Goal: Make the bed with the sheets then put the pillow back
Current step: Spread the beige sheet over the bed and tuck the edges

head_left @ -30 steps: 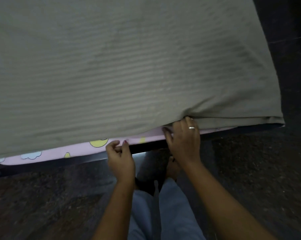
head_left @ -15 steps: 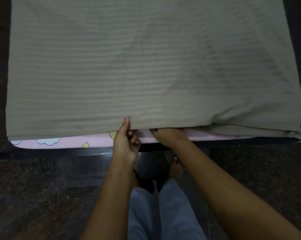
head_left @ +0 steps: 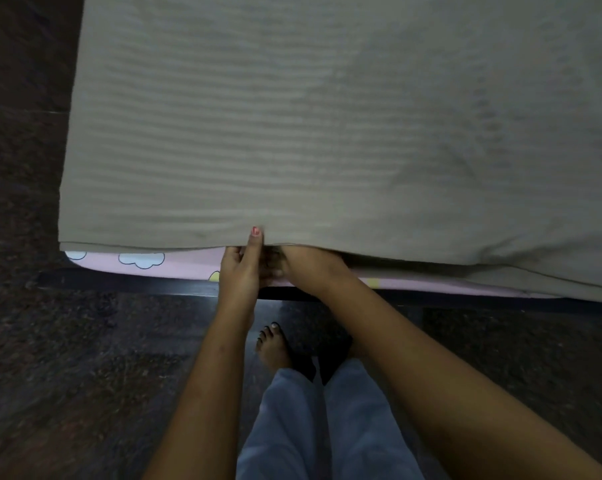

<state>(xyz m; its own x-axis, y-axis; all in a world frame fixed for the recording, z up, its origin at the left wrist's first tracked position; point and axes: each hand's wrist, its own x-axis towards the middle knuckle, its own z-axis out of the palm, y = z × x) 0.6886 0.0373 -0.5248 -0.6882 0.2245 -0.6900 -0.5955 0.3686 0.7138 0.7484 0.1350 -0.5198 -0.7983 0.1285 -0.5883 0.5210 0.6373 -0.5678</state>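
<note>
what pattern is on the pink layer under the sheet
The pink layer has pale blue clouds and yellow shapes; head view.

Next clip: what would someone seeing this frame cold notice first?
The olive striped sheet fills the upper frame, spread flat. At its near edge the left hand pinches the hem, a red-nailed thumb on top, while the right hand reaches beneath it. A pink cloud-print cover peeks out below the hem at lower left.

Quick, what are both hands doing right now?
Left hand: pinches the edge of the grey-green striped sheet.
Right hand: fingers hidden under the sheet, cannot tell.
</note>
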